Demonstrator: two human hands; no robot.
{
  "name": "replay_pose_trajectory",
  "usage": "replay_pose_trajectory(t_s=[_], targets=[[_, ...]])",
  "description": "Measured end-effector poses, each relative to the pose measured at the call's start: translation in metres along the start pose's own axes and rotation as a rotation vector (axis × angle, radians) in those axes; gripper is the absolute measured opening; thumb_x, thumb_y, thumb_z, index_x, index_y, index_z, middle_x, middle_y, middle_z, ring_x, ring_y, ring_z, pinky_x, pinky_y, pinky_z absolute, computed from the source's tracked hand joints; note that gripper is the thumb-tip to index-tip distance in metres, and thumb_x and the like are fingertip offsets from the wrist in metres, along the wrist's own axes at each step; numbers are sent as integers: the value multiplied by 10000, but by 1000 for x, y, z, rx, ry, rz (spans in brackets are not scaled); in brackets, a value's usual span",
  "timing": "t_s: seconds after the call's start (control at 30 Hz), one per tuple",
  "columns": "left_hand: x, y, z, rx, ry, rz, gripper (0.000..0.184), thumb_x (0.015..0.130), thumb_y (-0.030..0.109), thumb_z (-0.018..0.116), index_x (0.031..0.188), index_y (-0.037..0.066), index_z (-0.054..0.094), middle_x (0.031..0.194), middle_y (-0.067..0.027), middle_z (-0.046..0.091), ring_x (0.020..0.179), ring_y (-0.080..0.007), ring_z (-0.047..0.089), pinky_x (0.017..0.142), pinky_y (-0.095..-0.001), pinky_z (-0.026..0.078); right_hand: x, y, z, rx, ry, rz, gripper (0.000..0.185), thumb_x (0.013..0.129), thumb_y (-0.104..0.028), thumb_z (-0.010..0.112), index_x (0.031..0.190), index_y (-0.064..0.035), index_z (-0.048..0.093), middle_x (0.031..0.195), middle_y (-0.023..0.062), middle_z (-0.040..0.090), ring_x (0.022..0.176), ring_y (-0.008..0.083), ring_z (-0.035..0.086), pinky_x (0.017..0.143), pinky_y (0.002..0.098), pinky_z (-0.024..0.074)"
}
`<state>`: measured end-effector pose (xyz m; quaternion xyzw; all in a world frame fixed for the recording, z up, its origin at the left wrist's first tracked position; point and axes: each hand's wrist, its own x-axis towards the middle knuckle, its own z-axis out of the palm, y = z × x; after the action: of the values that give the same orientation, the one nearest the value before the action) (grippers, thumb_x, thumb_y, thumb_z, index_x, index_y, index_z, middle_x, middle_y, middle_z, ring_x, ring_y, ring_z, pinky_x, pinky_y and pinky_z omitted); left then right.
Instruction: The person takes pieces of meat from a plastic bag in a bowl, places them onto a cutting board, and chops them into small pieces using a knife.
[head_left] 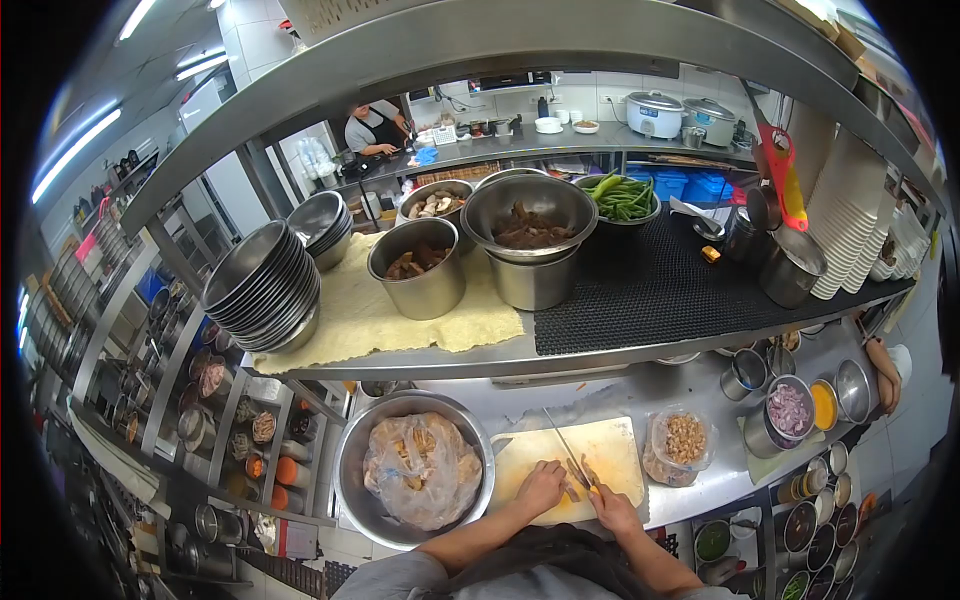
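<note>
On a pale cutting board (520,462), my right hand (614,510) is closed around the orange-yellow handle of a knife (568,450), its blade pointing up and to the left. My left hand (543,487) lies on the board just left of the blade, its fingers bent together beside brown strips of food (574,486); whether it grips a strip is too small to tell. A large steel bowl (345,470) with a plastic bag of pale food (420,470) stands left of the board. To the right is a clear container of diced brown food (684,438).
Above the counter runs a steel shelf (480,362) with stacked bowls (262,290), a steel pot (418,285) and green peppers (625,197). A pot of chopped onion (790,408) stands at right. One person (376,130) works at the back counter; another person's arm (882,372) shows at far right.
</note>
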<state>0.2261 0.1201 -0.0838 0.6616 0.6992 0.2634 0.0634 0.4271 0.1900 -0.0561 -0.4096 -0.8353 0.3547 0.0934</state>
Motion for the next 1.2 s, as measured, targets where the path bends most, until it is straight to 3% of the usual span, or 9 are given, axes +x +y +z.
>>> replay_pose_trajectory(t_s=[1.2], targets=[[1, -2, 2, -15, 1, -13, 215, 752, 112, 673, 934, 12, 619, 1033, -141, 592, 964, -337, 556, 870, -401, 476, 5, 2, -4, 114, 15, 61, 354, 947, -349, 552, 1149, -64, 606, 770, 279, 644, 768, 460, 635, 693, 531, 498]])
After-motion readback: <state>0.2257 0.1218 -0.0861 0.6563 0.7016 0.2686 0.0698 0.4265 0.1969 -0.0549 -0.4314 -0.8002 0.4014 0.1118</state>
